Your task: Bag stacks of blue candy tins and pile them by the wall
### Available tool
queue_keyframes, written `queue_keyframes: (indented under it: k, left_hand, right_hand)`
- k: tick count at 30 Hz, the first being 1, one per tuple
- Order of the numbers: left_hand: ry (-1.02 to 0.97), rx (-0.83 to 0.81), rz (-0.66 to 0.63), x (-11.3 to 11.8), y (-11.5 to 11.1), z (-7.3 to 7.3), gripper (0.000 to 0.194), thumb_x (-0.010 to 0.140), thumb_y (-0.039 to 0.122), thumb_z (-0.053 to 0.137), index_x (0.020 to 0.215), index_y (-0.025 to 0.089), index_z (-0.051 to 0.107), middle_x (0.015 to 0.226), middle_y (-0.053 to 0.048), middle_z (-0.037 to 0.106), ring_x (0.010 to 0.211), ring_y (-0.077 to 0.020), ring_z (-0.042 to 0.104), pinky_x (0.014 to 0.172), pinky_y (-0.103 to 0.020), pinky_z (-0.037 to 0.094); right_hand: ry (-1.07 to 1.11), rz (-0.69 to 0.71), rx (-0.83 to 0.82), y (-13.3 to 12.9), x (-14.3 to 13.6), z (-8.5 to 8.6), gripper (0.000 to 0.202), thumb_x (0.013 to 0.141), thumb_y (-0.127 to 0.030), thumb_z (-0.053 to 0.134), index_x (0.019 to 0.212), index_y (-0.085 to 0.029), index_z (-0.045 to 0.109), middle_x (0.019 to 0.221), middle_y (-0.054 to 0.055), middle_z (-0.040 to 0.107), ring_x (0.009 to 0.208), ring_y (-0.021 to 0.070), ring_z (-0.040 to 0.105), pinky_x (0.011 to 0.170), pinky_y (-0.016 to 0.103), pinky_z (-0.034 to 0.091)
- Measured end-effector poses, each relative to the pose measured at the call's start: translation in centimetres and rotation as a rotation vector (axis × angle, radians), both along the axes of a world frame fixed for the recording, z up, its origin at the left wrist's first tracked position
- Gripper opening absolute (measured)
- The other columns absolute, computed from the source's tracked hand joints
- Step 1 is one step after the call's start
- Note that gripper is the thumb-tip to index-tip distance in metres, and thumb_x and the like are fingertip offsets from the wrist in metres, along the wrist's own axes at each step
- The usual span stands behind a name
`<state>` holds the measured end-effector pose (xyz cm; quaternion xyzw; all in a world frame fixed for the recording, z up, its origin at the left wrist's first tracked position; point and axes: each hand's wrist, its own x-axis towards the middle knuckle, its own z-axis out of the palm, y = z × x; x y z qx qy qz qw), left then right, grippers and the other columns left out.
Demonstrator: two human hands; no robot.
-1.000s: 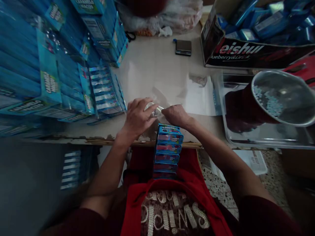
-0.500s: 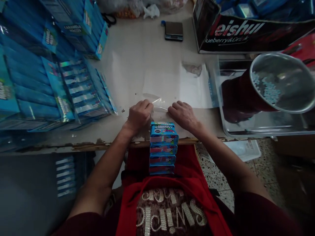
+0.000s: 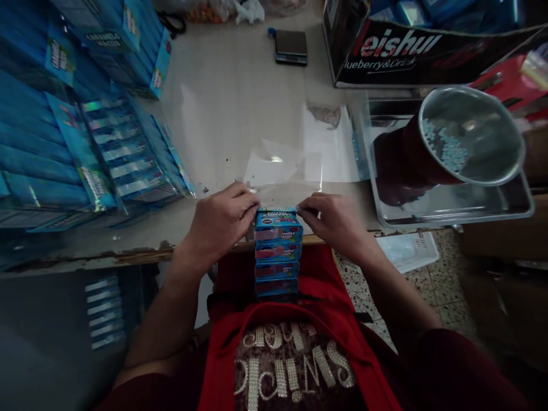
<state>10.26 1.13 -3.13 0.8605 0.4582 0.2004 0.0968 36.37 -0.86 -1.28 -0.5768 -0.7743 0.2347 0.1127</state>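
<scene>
A row of small blue candy boxes [image 3: 278, 251], marked "Caramelo Macizo", stretches from the table's front edge back toward my body. At its far end, my left hand [image 3: 225, 220] is closed in a pinch at the left corner. My right hand [image 3: 336, 222] pinches at the right corner, thumb and forefinger together. Between them, a clear plastic bag [image 3: 282, 168] lies spread on the table beyond the boxes, its near edge running up to my fingers. The transparent film makes its exact edge at the boxes hard to see.
Wrapped blue candy packs [image 3: 124, 148] are piled on the left. A small scale [image 3: 291, 45] sits at the back. To the right stand a black carton [image 3: 394, 57] and a metal pot [image 3: 475, 137] with pale blue bits, in a clear tray [image 3: 454, 214]. White paper [image 3: 334, 160] lies mid-table.
Both hands have come nearer to me, from beyond the boxes to either side of their far end, drawing the plastic bag's edge along. The view has shifted slightly.
</scene>
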Motion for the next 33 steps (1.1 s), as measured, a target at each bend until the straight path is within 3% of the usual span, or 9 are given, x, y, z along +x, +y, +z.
queue_keyframes:
  k: [3,7,11,16,20,23,27,30,33]
  left_hand:
    - [-0.095,0.080,0.114,0.4,-2.2,0.9,0.010,0.100,0.021,0.069,0.097,0.021,0.079,0.097,-0.004,0.078,0.087,-0.0201,0.074,0.071,-0.031,0.051]
    - [-0.233,0.178,0.308,1.3,-4.9,0.4,0.009,0.100,0.020,0.073,0.092,0.020,0.078,0.090,-0.004,0.079,0.083,-0.0196,0.073,0.073,-0.031,0.051]
    - [-0.331,0.232,0.428,1.7,-6.4,-0.9,0.011,0.100,0.025,0.075,0.091,0.020,0.079,0.085,-0.003,0.079,0.081,-0.0184,0.074,0.074,-0.030,0.053]
    - [-0.408,0.462,0.418,2.0,-7.6,-3.8,0.014,0.095,0.014,0.078,0.105,0.023,0.082,0.093,-0.004,0.080,0.082,-0.0169,0.074,0.077,-0.028,0.054]
    - [-0.397,0.675,0.327,1.2,-8.6,-5.8,0.034,0.087,0.007,0.083,0.116,0.024,0.080,0.091,-0.004,0.080,0.076,-0.0166,0.074,0.076,-0.028,0.057]
    - [-0.328,0.733,0.227,-0.4,-9.6,-6.7,0.041,0.082,0.006,0.085,0.117,0.026,0.078,0.090,-0.003,0.079,0.075,-0.0180,0.076,0.076,-0.030,0.059]
    - [-0.334,0.688,0.196,-1.6,-10.3,-9.1,0.035,0.082,0.011,0.086,0.112,0.027,0.075,0.094,-0.004,0.079,0.083,-0.0193,0.077,0.077,-0.031,0.060]
    - [-0.437,0.501,0.420,-0.8,-9.9,-11.4,0.012,0.094,0.023,0.076,0.104,0.024,0.069,0.093,-0.005,0.076,0.085,-0.0200,0.075,0.078,-0.034,0.059]
    - [-0.576,0.353,0.567,0.3,-8.8,-12.5,0.020,0.097,0.040,0.072,0.103,0.023,0.063,0.096,-0.006,0.072,0.092,-0.0224,0.072,0.084,-0.039,0.060]
  right_hand:
    - [0.144,-0.107,0.102,-2.0,-0.9,1.5,0.012,0.097,-0.019,0.072,0.092,-0.021,0.083,0.085,0.003,0.080,0.072,0.0159,0.070,0.067,0.030,0.046]
    - [0.274,-0.280,0.235,-4.5,-2.3,1.5,0.010,0.097,-0.020,0.073,0.091,-0.022,0.080,0.082,0.000,0.080,0.072,0.0144,0.072,0.068,0.028,0.052]
    - [0.202,-0.222,0.421,-6.6,-2.8,0.5,0.013,0.102,-0.018,0.068,0.093,-0.022,0.077,0.087,0.001,0.081,0.075,0.0149,0.074,0.070,0.028,0.055]
    - [0.076,-0.060,0.762,-7.8,-2.3,-2.3,0.011,0.105,-0.017,0.068,0.111,-0.024,0.075,0.095,0.003,0.085,0.078,0.0163,0.076,0.069,0.031,0.053]
    - [0.149,-0.067,0.822,-8.3,-1.9,-4.4,0.020,0.104,-0.014,0.069,0.121,-0.025,0.070,0.099,0.003,0.085,0.081,0.0168,0.078,0.074,0.031,0.058]
    - [0.231,-0.002,0.816,-8.8,-1.6,-4.8,0.029,0.103,-0.013,0.069,0.130,-0.024,0.067,0.101,0.004,0.086,0.086,0.0168,0.081,0.077,0.030,0.062]
    - [0.242,0.091,0.807,-9.1,-1.5,-5.0,0.034,0.106,-0.015,0.064,0.138,-0.024,0.065,0.110,0.005,0.086,0.095,0.0179,0.082,0.080,0.032,0.064]
    - [0.238,0.070,0.837,-8.5,-1.7,-6.0,0.026,0.106,-0.016,0.062,0.130,-0.026,0.065,0.102,0.003,0.085,0.089,0.0172,0.081,0.074,0.032,0.063]
    - [0.289,-0.059,0.868,-7.5,-2.2,-7.3,0.021,0.104,-0.017,0.065,0.122,-0.027,0.063,0.089,0.000,0.082,0.076,0.0165,0.078,0.067,0.032,0.061]
